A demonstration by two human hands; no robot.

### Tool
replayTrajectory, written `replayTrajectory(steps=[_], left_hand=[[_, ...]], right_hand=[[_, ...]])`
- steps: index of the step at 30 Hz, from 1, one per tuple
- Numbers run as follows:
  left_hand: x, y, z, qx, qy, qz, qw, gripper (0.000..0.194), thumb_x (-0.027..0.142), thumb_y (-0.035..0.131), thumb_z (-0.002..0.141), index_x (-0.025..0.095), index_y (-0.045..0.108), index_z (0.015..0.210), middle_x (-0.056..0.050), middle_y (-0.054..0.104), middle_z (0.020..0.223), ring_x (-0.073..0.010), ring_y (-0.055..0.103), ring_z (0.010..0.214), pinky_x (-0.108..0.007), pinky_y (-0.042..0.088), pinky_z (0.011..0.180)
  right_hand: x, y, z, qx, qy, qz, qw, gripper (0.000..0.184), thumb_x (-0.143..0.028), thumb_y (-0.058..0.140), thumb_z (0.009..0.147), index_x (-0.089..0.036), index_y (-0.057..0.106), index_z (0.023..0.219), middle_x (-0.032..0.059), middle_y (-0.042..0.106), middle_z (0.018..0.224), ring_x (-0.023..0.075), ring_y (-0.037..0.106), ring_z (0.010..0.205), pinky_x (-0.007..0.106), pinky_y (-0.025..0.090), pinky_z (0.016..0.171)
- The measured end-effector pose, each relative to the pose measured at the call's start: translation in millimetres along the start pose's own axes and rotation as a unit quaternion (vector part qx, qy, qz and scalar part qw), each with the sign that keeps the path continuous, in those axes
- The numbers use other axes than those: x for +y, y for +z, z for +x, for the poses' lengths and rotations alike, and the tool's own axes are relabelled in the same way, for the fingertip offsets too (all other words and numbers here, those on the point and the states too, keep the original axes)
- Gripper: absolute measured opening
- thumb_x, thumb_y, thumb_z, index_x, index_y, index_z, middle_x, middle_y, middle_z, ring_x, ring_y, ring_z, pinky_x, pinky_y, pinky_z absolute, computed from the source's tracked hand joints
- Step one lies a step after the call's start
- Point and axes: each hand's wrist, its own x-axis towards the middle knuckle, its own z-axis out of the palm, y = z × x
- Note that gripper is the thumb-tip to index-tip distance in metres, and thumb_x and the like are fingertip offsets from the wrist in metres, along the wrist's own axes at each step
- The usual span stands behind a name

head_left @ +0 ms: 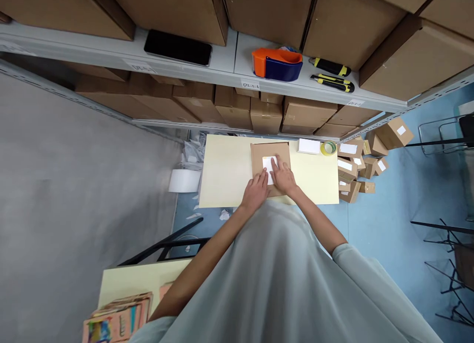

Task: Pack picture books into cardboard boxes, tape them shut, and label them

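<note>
A flat brown cardboard box point(258, 152) lies on the pale yellow table point(225, 170), close to its front edge. On its top is a white label point(267, 176). My left hand point(255, 190) rests at the label's lower left, its fingers lying flat and their tips touching the label. Across the label's right side lies my right hand point(283, 178), fingers spread, the index fingertip on the white paper. Neither hand grips anything that I can see.
Behind the box are a white stack of labels point(309, 146) and a tape roll point(328, 148). Above, a shelf point(222, 68) carries cartons, a phone point(177, 47), an orange-and-blue tape dispenser point(277, 64) and cutters point(331, 67). Labelled parcels point(348, 167) lie right of the table; a white roll point(184, 180) is left.
</note>
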Motion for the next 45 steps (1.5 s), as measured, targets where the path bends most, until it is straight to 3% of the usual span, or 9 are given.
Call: replayTrajectory(steps=[7, 15, 19, 22, 26, 28, 31, 37, 45], left_hand=[[-10.5, -14.0, 42.9, 0.009, -0.026, 0.002, 1.000, 0.066, 0.025, 0.042, 0.109, 0.007, 0.035, 0.173, -0.020, 0.025, 0.182, -0.0399, 0.054, 0.145, -0.055, 0.050, 0.114], [-25.0, 18.2, -18.0, 0.038, 0.071, -0.052, 0.995, 0.062, 0.012, 0.032, 0.107, 0.011, 0.044, 0.168, -0.018, 0.039, 0.178, -0.0316, 0.037, 0.166, -0.057, 0.041, 0.131], [-38.6, 28.2, -44.6, 0.057, 0.079, -0.127, 0.987, 0.044, 0.024, 0.042, 0.110, 0.017, 0.065, 0.147, -0.015, 0.043, 0.176, -0.0300, 0.029, 0.170, -0.055, 0.038, 0.135], [-48.1, 31.5, -51.8, 0.079, -0.063, -0.209, 0.973, 0.050, 0.043, 0.062, 0.105, 0.019, 0.061, 0.149, -0.019, 0.038, 0.179, -0.0342, 0.038, 0.166, -0.056, 0.045, 0.130], [-49.3, 36.9, -51.7, -0.032, -0.161, -0.356, 0.920, 0.096, 0.050, 0.086, 0.084, 0.023, 0.042, 0.166, -0.019, 0.061, 0.161, -0.0364, 0.066, 0.143, -0.052, 0.059, 0.114], [-45.4, 36.8, -50.3, -0.043, -0.162, -0.403, 0.900, 0.098, 0.048, 0.087, 0.081, 0.025, 0.044, 0.165, -0.016, 0.067, 0.154, -0.0344, 0.070, 0.137, -0.050, 0.060, 0.113], [-37.7, 25.2, -47.0, 0.053, -0.175, -0.411, 0.893, 0.089, 0.052, 0.084, 0.082, 0.023, 0.051, 0.160, -0.014, 0.067, 0.147, -0.0314, 0.068, 0.137, -0.050, 0.056, 0.119], [-23.4, -29.0, -28.2, 0.202, -0.178, -0.405, 0.874, 0.060, 0.063, 0.070, 0.095, 0.022, 0.070, 0.139, -0.009, 0.067, 0.122, -0.0244, 0.071, 0.118, -0.041, 0.063, 0.106], [-24.7, -47.2, 16.1, 0.184, -0.278, -0.340, 0.880, 0.048, 0.063, 0.065, 0.099, 0.021, 0.080, 0.116, -0.010, 0.074, 0.109, -0.0245, 0.072, 0.097, -0.038, 0.061, 0.095]], right_hand=[[0.2, 8.1, -10.6, -0.007, -0.012, -0.005, 1.000, 0.064, -0.010, 0.040, 0.108, -0.009, 0.038, 0.172, 0.0223, 0.022, 0.183, 0.0364, 0.053, 0.151, 0.056, 0.050, 0.122], [31.0, 35.1, -80.1, 0.029, -0.112, 0.078, 0.990, 0.057, -0.017, 0.043, 0.112, -0.018, 0.045, 0.169, 0.0139, 0.032, 0.182, 0.0265, 0.023, 0.172, 0.052, 0.038, 0.136], [46.0, 40.0, -93.6, 0.066, -0.025, 0.130, 0.989, 0.067, -0.029, 0.060, 0.109, -0.018, 0.040, 0.172, 0.0186, 0.019, 0.185, 0.0342, 0.014, 0.174, 0.060, 0.034, 0.137], [57.2, 45.6, -104.7, 0.058, 0.088, 0.223, 0.969, 0.096, -0.038, 0.077, 0.098, -0.022, 0.025, 0.177, 0.0215, 0.022, 0.184, 0.0371, 0.033, 0.168, 0.060, 0.046, 0.128], [61.9, 50.9, -115.1, 0.006, 0.115, 0.347, 0.931, 0.116, -0.040, 0.091, 0.083, -0.027, 0.025, 0.177, 0.0176, 0.053, 0.169, 0.0337, 0.064, 0.144, 0.055, 0.058, 0.115], [59.5, 45.4, -115.2, 0.024, 0.117, 0.365, 0.923, 0.109, -0.041, 0.089, 0.084, -0.026, 0.032, 0.175, 0.0164, 0.061, 0.162, 0.0328, 0.068, 0.137, 0.054, 0.060, 0.112], [53.5, 20.8, -109.0, 0.076, 0.115, 0.363, 0.922, 0.092, -0.047, 0.082, 0.091, -0.025, 0.043, 0.171, 0.0152, 0.068, 0.152, 0.0329, 0.066, 0.135, 0.054, 0.059, 0.112], [36.9, -52.9, -85.2, 0.173, 0.110, 0.342, 0.917, 0.069, -0.062, 0.064, 0.103, -0.026, 0.056, 0.162, 0.0098, 0.065, 0.120, 0.0272, 0.067, 0.113, 0.046, 0.062, 0.104], [29.5, -61.2, -42.9, 0.137, 0.190, 0.269, 0.934, 0.058, -0.071, 0.049, 0.107, -0.023, 0.080, 0.115, 0.0019, 0.056, 0.085, 0.0227, 0.064, 0.082, 0.036, 0.058, 0.085]])
